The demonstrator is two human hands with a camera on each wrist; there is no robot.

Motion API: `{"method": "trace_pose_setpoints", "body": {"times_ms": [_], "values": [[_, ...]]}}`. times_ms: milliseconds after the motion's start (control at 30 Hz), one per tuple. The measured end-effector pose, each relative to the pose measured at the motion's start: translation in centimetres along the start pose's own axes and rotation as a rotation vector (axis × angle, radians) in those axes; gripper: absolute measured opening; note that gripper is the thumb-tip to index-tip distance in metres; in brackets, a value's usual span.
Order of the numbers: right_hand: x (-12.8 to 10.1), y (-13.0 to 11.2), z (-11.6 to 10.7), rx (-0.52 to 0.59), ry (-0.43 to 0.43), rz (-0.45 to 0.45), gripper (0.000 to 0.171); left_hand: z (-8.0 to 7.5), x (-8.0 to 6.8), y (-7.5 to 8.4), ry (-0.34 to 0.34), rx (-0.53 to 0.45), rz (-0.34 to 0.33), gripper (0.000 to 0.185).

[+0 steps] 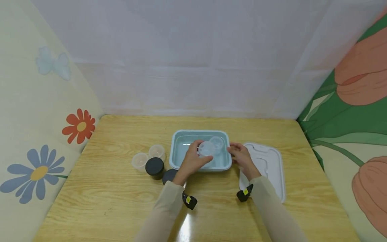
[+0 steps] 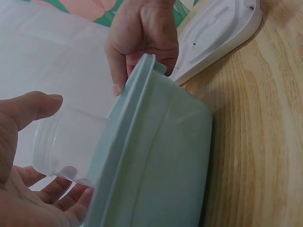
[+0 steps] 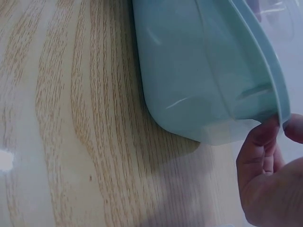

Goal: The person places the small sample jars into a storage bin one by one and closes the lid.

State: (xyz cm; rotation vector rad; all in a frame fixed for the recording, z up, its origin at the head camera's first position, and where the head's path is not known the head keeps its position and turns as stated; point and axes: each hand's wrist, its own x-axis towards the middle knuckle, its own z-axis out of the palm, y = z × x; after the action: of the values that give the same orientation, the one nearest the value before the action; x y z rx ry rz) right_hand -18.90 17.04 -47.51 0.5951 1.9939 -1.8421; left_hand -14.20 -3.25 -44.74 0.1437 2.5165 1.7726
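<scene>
**At a pale blue rectangular plastic bin (image 1: 181, 151), a clear round plastic jar (image 1: 206, 149) in hand**

The light wood-grained table (image 1: 115, 144) carries everything. The bin sits near its middle; just to the right lies a flat white plastic lid (image 1: 269, 157), partly covered by the right arm. The left hand (image 1: 193, 159) has its fingers curled round the jar, holding it over the bin. The right hand (image 1: 242, 158) pinches the bin's right-hand rim between thumb and fingers. A second clear jar (image 1: 216, 143) is inside the bin. Left of the bin stand two black-topped round containers (image 1: 155, 166), one partly hidden by the left arm, and two clear round cups (image 1: 140, 161).
</scene>
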Motion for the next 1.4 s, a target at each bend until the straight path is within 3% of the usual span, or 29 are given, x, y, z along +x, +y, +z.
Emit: {"method": "trace_pose_setpoints", "body": {"times_ms": [900, 1400], "values": [[-0.2, 0.2, 0.0, 0.008, -0.015, -0.023, 0.04, 1.2, 2.6, -1.1, -0.274, 0.229, -0.082, 0.066], [-0.3, -0.1, 0.0, 0.01, -0.005, -0.005, 0.042, 2.1, 3.3, -1.3, -0.317, 0.277, -0.072, 0.063]]}}
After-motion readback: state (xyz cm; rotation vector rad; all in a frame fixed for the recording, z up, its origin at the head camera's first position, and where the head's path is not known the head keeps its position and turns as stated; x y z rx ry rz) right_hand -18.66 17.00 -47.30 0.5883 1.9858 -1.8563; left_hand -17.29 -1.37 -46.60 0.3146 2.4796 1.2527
